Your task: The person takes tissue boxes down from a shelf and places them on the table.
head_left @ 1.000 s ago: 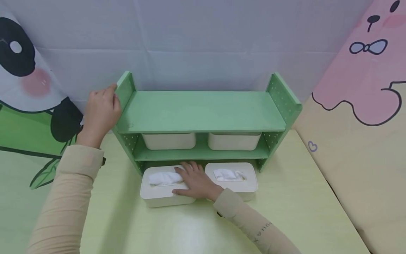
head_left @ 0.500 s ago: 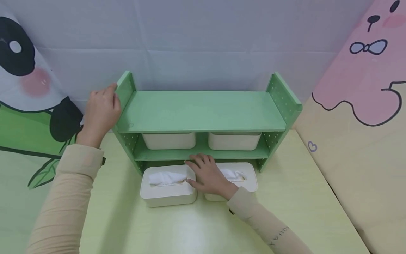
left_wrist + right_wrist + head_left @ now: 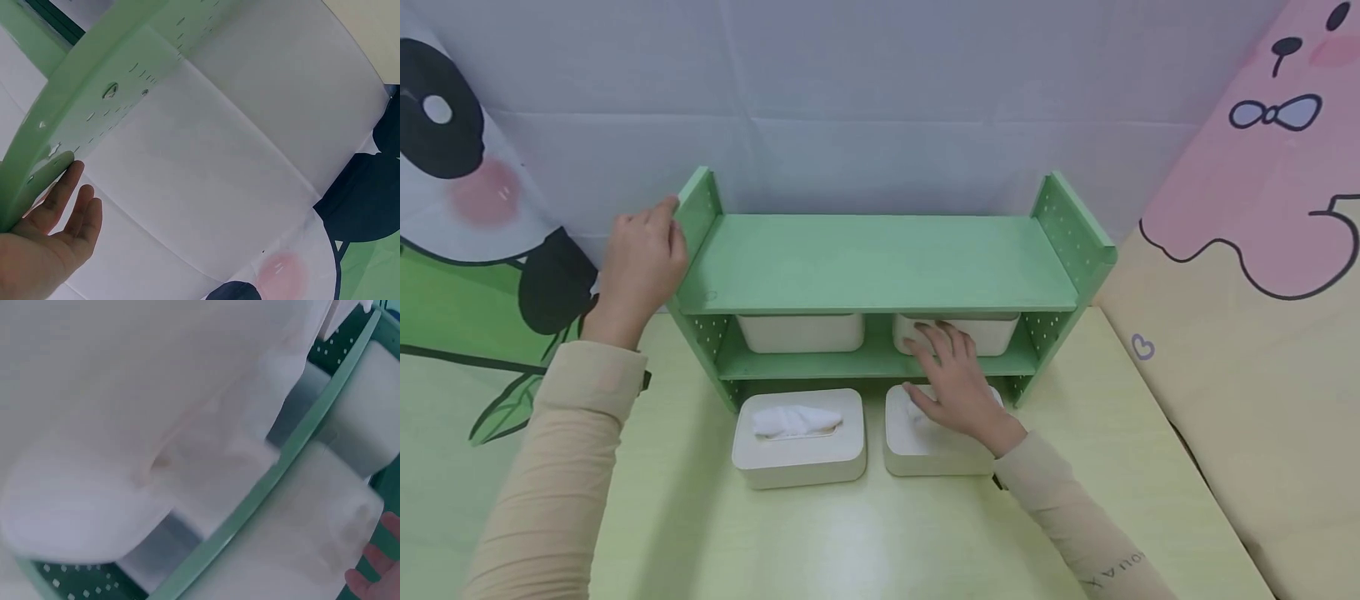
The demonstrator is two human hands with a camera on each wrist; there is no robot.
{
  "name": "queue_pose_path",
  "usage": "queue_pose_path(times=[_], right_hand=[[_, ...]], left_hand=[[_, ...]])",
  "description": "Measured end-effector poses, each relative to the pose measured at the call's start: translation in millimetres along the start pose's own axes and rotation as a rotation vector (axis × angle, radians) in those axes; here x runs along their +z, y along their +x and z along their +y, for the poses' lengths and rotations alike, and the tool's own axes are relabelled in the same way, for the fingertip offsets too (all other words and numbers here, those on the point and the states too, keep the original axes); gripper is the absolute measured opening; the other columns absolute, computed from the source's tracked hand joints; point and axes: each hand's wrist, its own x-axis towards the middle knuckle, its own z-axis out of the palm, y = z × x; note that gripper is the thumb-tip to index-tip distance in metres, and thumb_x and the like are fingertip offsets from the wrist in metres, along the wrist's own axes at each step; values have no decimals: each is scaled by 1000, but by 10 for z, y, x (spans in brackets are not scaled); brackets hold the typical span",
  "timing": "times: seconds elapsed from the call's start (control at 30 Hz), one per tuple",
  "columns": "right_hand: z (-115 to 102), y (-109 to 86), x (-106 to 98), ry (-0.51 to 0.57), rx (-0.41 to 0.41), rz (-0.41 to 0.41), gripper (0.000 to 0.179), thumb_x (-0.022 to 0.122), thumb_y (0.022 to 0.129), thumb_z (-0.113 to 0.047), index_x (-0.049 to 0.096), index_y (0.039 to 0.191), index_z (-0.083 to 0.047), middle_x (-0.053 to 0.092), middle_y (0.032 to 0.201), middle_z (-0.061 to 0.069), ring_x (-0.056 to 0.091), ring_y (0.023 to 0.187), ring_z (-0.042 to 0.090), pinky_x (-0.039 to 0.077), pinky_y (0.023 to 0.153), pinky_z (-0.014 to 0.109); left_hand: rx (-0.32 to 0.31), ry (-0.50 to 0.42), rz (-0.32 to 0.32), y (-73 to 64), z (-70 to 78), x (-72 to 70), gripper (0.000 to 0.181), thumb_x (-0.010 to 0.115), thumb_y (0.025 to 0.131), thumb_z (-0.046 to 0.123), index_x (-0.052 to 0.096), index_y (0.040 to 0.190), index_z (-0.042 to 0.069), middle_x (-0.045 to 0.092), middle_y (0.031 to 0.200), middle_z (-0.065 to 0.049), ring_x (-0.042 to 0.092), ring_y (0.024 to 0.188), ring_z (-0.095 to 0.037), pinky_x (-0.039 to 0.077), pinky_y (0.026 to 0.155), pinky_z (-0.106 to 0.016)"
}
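My left hand (image 3: 643, 267) holds the front edge of the left side panel of a green two-tier shelf (image 3: 880, 262); in the left wrist view, its fingers (image 3: 78, 200) lie along the panel's outer face. Over the right white tissue box (image 3: 925, 462), my right hand (image 3: 958, 387) is spread with nothing in it, covering part of the lid and tissue. Its fingertips overlap the right white bin (image 3: 996, 333) in the head view. Beside this box sits the left tissue box (image 3: 797, 454), a white tissue showing in its slot. Both boxes stand at the shelf's front foot.
Another white bin (image 3: 801, 333) stands on the shelf's lower tier, at left. The pale wooden table (image 3: 850, 550) extends in front. Behind the shelf hangs a pale cloth (image 3: 880, 108), and cartoon-printed panels (image 3: 1232, 208) flank both sides.
My right hand has left the left tissue box and moved right and slightly away from me, over the right box. The left hand and both boxes keep their places.
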Motion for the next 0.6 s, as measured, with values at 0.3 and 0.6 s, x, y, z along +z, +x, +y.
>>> queue_pose_path(times=[0.3,0.6], right_hand=[[405,-150,-143,-57,173,-9,60,58,81,-36,42,130,-7,41,123,20,34,112,42,27,91,58],[751,-181,-144,-52,301,-40,74,65,77,-38,36,131,3,34,129,31,27,115,53,23,90,65]], left_hand=[[8,-19,-5,53,-46,22,42,29,96,10,43,130,-10,53,118,-35,50,105,-49,33,95,-55],[14,-30,-17,119,-113,68,43,29,96,10,43,130,-11,52,119,-35,50,106,-49,33,95,-56]])
